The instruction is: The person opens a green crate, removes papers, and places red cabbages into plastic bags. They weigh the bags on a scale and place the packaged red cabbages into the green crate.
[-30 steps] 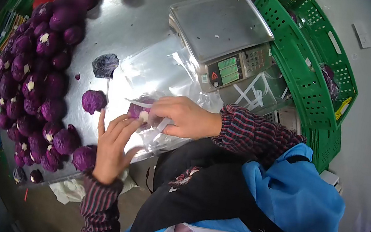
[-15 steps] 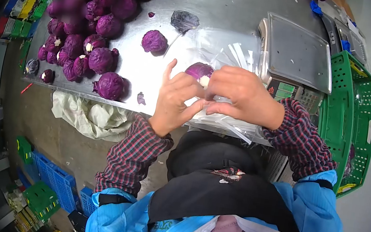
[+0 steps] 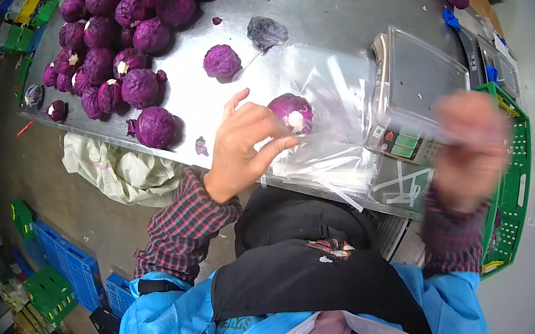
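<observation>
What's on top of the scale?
Tiny scraps show on the scale. The blurred right hand covers one corner, so whatever lies there can't be seen.

We hold our bare left hand (image 3: 246, 144) just inside the near edge of the silver metal worktop (image 3: 319, 9), back uppermost, little finger lifted apart, middle fingers curled and thumb stretched to the right; whether thumb and forefinger meet, we cannot tell. Its forearm slants across that edge from the lower left, in a gathered red-and-navy checked left sleeve (image 3: 186, 224). Our bare right hand (image 3: 471, 149) is out by the worktop's right edge, too blurred to tell its fingers apart, its forearm pointing almost straight ahead in a dark reddish right sleeve (image 3: 454, 236).
</observation>
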`<state>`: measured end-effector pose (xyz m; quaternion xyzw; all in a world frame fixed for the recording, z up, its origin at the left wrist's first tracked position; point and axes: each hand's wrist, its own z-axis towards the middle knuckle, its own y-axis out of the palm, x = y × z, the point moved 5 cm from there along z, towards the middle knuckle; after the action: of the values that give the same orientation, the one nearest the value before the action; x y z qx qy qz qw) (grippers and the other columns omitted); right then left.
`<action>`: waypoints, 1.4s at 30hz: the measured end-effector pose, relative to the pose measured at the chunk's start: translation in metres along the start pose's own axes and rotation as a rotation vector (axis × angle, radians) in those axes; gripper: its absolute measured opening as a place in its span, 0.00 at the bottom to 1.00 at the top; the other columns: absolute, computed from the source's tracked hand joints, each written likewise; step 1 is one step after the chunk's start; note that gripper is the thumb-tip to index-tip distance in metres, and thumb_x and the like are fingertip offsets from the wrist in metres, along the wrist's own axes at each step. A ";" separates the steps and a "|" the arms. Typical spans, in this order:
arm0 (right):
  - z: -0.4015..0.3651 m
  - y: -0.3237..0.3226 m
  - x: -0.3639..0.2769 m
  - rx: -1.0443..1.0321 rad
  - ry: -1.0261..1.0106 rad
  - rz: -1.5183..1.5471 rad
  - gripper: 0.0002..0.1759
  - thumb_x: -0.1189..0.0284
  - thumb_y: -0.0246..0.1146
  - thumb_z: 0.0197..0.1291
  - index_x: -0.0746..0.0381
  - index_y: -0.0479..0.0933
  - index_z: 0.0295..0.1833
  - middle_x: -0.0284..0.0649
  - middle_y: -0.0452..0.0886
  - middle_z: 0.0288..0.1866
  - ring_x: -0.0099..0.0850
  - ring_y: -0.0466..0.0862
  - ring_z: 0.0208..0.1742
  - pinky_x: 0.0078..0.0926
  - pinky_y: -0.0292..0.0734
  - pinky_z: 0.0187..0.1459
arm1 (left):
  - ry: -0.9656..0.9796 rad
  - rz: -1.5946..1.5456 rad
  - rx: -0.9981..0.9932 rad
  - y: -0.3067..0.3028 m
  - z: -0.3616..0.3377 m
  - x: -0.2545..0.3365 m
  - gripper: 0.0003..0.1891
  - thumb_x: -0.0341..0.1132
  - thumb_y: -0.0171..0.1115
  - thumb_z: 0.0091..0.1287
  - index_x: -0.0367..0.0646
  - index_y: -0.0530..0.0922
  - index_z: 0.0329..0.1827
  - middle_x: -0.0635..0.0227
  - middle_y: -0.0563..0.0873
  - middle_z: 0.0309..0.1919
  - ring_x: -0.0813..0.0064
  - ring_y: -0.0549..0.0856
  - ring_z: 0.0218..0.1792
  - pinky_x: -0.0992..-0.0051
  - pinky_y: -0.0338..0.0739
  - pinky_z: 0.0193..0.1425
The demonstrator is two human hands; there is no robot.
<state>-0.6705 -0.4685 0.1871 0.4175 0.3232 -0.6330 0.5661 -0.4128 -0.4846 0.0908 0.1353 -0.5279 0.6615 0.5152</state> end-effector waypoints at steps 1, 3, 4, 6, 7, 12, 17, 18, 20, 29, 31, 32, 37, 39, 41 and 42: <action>0.012 -0.028 -0.023 0.179 0.027 0.390 0.16 0.68 0.69 0.57 0.58 0.66 0.28 0.32 0.62 0.30 0.26 0.63 0.35 0.28 0.63 0.40 | -0.008 -0.005 0.005 -0.001 -0.004 -0.002 0.07 0.35 0.73 0.51 0.47 0.82 0.27 0.74 0.82 0.27 0.70 0.81 0.37 0.51 0.60 0.68; 0.008 -0.132 -0.021 0.145 0.072 0.339 0.11 0.72 0.66 0.57 0.60 0.70 0.29 0.32 0.66 0.30 0.27 0.66 0.36 0.29 0.66 0.43 | 0.106 0.046 0.006 -0.002 -0.013 0.003 0.08 0.34 0.74 0.50 0.47 0.81 0.27 0.74 0.82 0.30 0.69 0.81 0.41 0.50 0.60 0.69; 0.003 -0.160 -0.013 0.118 0.099 0.296 0.06 0.77 0.63 0.57 0.61 0.73 0.30 0.32 0.69 0.30 0.28 0.68 0.36 0.29 0.69 0.46 | 0.144 0.092 0.013 -0.003 -0.019 0.005 0.09 0.35 0.76 0.46 0.50 0.83 0.29 0.77 0.84 0.33 0.69 0.81 0.45 0.47 0.60 0.69; -0.065 -0.159 0.067 -0.446 0.627 -0.811 0.04 0.74 0.62 0.56 0.63 0.76 0.32 0.36 0.76 0.30 0.32 0.75 0.34 0.31 0.74 0.42 | 0.209 0.137 0.057 -0.004 -0.027 0.008 0.10 0.35 0.77 0.46 0.52 0.83 0.29 0.78 0.84 0.35 0.68 0.81 0.46 0.46 0.60 0.69; -0.135 -0.189 0.125 -1.160 0.720 -0.844 0.08 0.70 0.61 0.57 0.64 0.80 0.36 0.44 0.82 0.35 0.39 0.81 0.34 0.36 0.77 0.40 | 0.272 0.178 0.079 -0.004 -0.035 0.013 0.10 0.36 0.77 0.45 0.53 0.82 0.29 0.79 0.84 0.37 0.68 0.81 0.47 0.45 0.60 0.69; -0.035 -0.049 0.183 -0.691 0.436 -0.706 0.28 0.70 0.63 0.58 0.62 0.71 0.66 0.46 0.75 0.62 0.39 0.77 0.61 0.36 0.69 0.63 | 0.411 0.253 0.067 0.003 -0.053 0.013 0.14 0.40 0.77 0.45 0.57 0.81 0.34 0.82 0.84 0.41 0.72 0.80 0.48 0.40 0.60 0.68; 0.011 0.071 0.214 -0.975 0.309 -0.260 0.21 0.73 0.66 0.55 0.61 0.78 0.57 0.40 0.80 0.57 0.34 0.78 0.59 0.32 0.67 0.65 | 0.503 0.444 0.067 -0.009 -0.059 0.022 0.16 0.44 0.78 0.46 0.55 0.79 0.34 0.80 0.79 0.45 0.71 0.78 0.50 0.41 0.60 0.70; 0.006 0.075 0.223 -1.076 0.425 -0.218 0.15 0.75 0.65 0.56 0.62 0.82 0.50 0.39 0.82 0.53 0.33 0.79 0.57 0.31 0.68 0.64 | 0.523 0.517 0.134 -0.016 -0.064 0.023 0.20 0.46 0.79 0.45 0.54 0.78 0.37 0.76 0.78 0.47 0.70 0.77 0.51 0.42 0.60 0.70; 0.003 0.066 0.230 -0.935 0.555 -0.123 0.10 0.77 0.65 0.54 0.64 0.83 0.42 0.40 0.83 0.51 0.34 0.79 0.57 0.32 0.69 0.63 | 0.381 0.400 0.344 -0.029 -0.085 0.008 0.26 0.48 0.79 0.44 0.50 0.76 0.42 0.71 0.76 0.48 0.68 0.76 0.52 0.46 0.61 0.71; 0.002 0.053 0.253 -0.709 0.616 -0.109 0.06 0.79 0.63 0.59 0.66 0.82 0.41 0.36 0.84 0.43 0.25 0.82 0.47 0.23 0.76 0.53 | -0.059 0.044 0.248 0.073 -0.068 -0.062 0.15 0.35 0.71 0.61 0.36 0.75 0.43 0.63 0.81 0.43 0.64 0.80 0.47 0.58 0.72 0.60; 0.004 0.043 0.258 -0.534 0.708 -0.051 0.06 0.75 0.62 0.62 0.66 0.81 0.39 0.36 0.83 0.40 0.26 0.82 0.43 0.24 0.77 0.50 | -0.592 -0.580 0.460 0.062 -0.067 -0.097 0.07 0.32 0.59 0.70 0.35 0.77 0.37 0.65 0.83 0.34 0.70 0.82 0.40 0.66 0.76 0.51; 0.003 0.033 0.263 -0.352 0.799 0.007 0.09 0.71 0.61 0.65 0.67 0.80 0.37 0.37 0.83 0.37 0.26 0.82 0.40 0.25 0.79 0.46 | -0.635 -0.705 0.521 0.051 -0.067 -0.104 0.09 0.34 0.56 0.73 0.36 0.77 0.38 0.65 0.83 0.32 0.72 0.82 0.38 0.69 0.77 0.49; -0.084 -0.003 0.276 -0.029 1.086 0.294 0.11 0.68 0.55 0.69 0.63 0.75 0.36 0.37 0.80 0.30 0.28 0.83 0.32 0.32 0.83 0.39 | -1.168 -1.014 0.298 0.069 -0.116 -0.146 0.14 0.39 0.52 0.75 0.36 0.78 0.38 0.67 0.82 0.29 0.78 0.81 0.31 0.75 0.78 0.44; -0.108 -0.008 0.277 0.139 1.177 0.315 0.11 0.68 0.55 0.69 0.62 0.74 0.35 0.35 0.79 0.28 0.28 0.82 0.31 0.33 0.84 0.37 | -0.936 -0.125 0.294 0.052 -0.115 -0.137 0.19 0.39 0.58 0.70 0.32 0.72 0.55 0.54 0.77 0.49 0.68 0.79 0.49 0.64 0.75 0.55; -0.126 -0.013 0.275 0.119 1.233 0.319 0.09 0.68 0.55 0.68 0.62 0.73 0.37 0.34 0.77 0.28 0.29 0.81 0.29 0.34 0.84 0.35 | -0.397 0.030 0.385 0.046 -0.077 -0.085 0.29 0.38 0.64 0.65 0.36 0.67 0.66 0.50 0.67 0.63 0.56 0.69 0.63 0.57 0.68 0.64; -0.130 -0.015 0.276 0.047 1.241 0.335 0.10 0.67 0.58 0.66 0.63 0.74 0.38 0.36 0.78 0.30 0.29 0.82 0.32 0.33 0.84 0.35 | -0.245 0.216 0.154 0.057 -0.050 -0.064 0.33 0.43 0.66 0.63 0.39 0.65 0.68 0.47 0.66 0.65 0.52 0.67 0.65 0.56 0.64 0.67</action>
<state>-0.6670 -0.4750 -0.1186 0.7631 0.5072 -0.1838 0.3559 -0.4140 -0.4720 -0.0076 0.1968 -0.5459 0.7300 0.3610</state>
